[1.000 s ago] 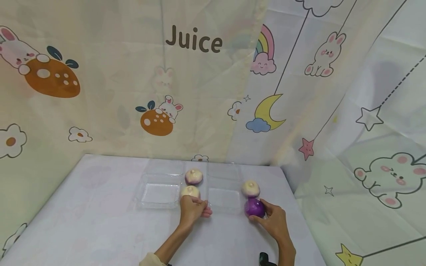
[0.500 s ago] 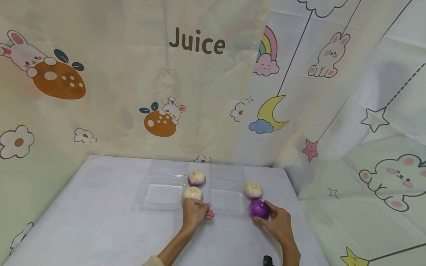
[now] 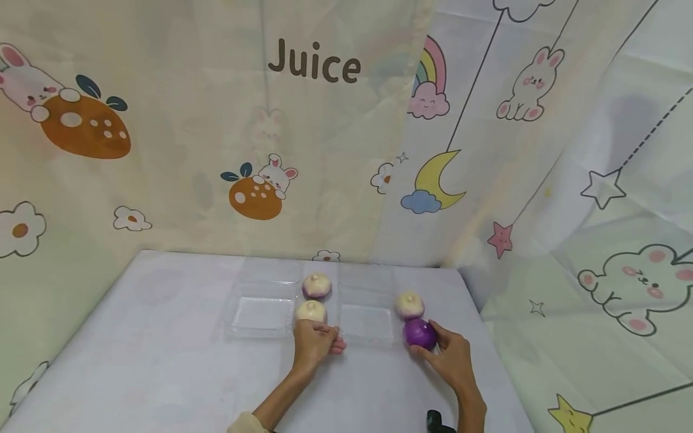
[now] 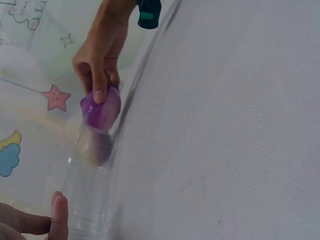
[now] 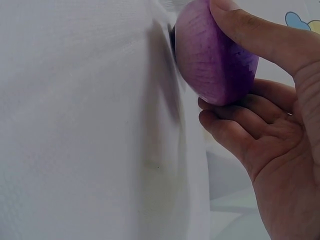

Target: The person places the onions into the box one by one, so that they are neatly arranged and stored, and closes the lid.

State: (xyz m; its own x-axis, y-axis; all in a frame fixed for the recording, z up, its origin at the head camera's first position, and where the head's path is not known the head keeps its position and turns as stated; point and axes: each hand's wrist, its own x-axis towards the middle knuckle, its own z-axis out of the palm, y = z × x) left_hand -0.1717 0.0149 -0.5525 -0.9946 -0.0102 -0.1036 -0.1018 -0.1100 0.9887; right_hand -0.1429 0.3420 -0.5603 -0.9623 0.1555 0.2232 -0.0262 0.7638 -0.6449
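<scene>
Turnip pinched in the right hand

We see the right hand pinching a glossy purple turnip, thumb on one side and fingers on the other. It is toward the right of the white table, just nearer to us than a pale turnip. In the head view the two overlap; we cannot tell whether they touch.

The left hand is at the near edge of a second pale turnip, the near one, its fingers pointing rightward. Whether it pinches anything we cannot tell, because the contact is hidden. Just behind lies the far one, cream above and purple below.

We also find clear plastic to the left and to the right of this pair; we cannot make out which turnips lie inside it. A dark green object shows beside the right forearm, and patterned curtains hang behind the table.
</scene>
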